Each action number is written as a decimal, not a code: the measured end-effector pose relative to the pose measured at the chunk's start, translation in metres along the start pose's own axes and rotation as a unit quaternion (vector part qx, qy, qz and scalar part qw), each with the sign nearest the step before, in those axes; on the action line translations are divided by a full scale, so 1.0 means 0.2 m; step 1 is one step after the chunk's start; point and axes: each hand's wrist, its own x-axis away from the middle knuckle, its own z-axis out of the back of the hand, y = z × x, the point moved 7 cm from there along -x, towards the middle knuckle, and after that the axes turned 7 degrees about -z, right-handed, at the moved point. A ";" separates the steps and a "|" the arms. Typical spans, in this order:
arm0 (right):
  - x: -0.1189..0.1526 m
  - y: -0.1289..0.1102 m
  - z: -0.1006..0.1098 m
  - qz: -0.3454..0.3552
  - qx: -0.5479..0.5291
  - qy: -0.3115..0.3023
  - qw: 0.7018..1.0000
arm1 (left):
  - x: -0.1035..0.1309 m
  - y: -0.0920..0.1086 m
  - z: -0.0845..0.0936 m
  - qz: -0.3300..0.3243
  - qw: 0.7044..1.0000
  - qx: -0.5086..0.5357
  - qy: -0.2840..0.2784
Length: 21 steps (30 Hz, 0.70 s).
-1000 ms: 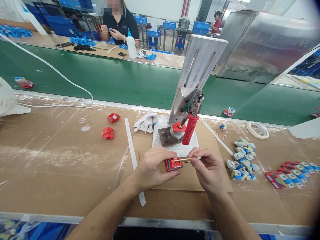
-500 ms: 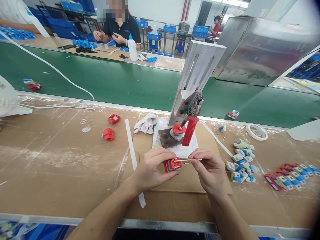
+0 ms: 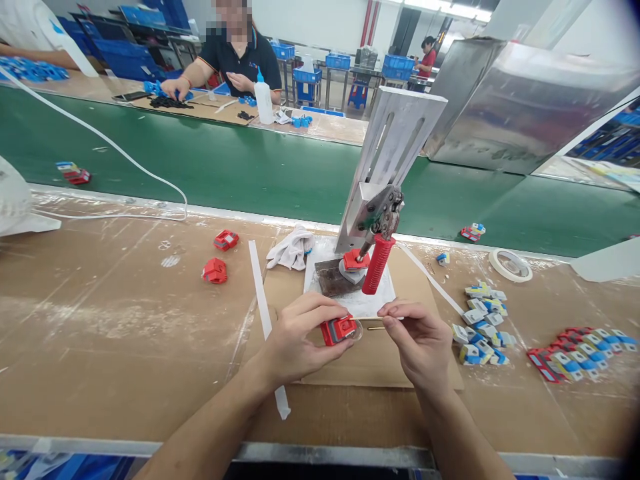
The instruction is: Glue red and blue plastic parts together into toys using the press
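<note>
Scuffed brown bench (image 3: 125, 333) along green belt (image 3: 250, 167), left grip (image 3: 300, 331) around red part (image 3: 340, 330), right grip (image 3: 420, 338) around thin stick (image 3: 367, 318).

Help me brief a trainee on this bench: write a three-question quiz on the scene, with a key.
1. Which of the camera wearer's hands holds a red part?
2. True or false: in the picture, the white cloth lies to the right of the red-handled clamp.
3. What does the right hand pinch? A) a roll of tape B) a thin stick C) a bottle

Key: 1. The left hand. 2. False; it lies to the left. 3. B.
</note>
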 end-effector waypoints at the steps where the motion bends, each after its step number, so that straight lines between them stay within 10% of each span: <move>1: 0.00 0.00 0.00 0.001 0.004 0.002 1.000 | 0.00 0.00 0.00 0.000 1.000 -0.002 -0.001; 21: -0.01 -0.02 0.00 0.009 0.016 -0.004 1.000 | 0.00 0.00 0.01 -0.005 1.000 -0.018 -0.009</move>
